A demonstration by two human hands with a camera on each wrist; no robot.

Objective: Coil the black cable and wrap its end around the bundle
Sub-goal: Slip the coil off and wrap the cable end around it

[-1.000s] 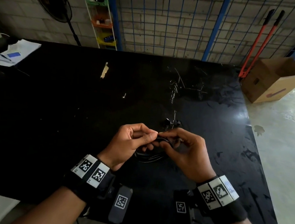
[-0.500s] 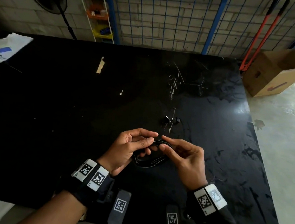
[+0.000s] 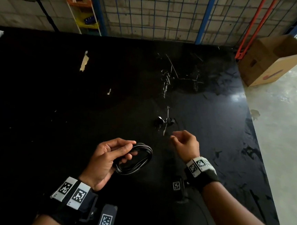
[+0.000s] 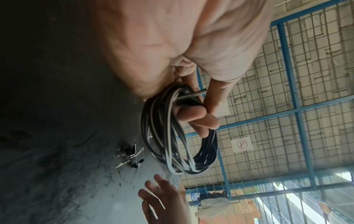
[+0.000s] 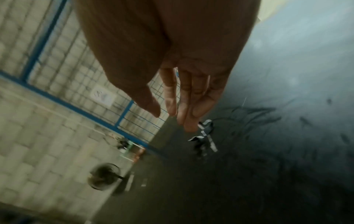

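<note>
The left hand grips the coiled black cable above the desk, toward the near edge, thumb and fingers curled round one side of the bundle. The coil forms an oval loop whose long axis runs from near-left to far-right in the head view; a short cable end sticks out by the fingers. The right hand hovers apart from the coil, fingers relaxed, holding nothing. Small black scraps lie just beyond it. No writing is legible; a round prohibition sign hangs on the blue wire fence.
</note>
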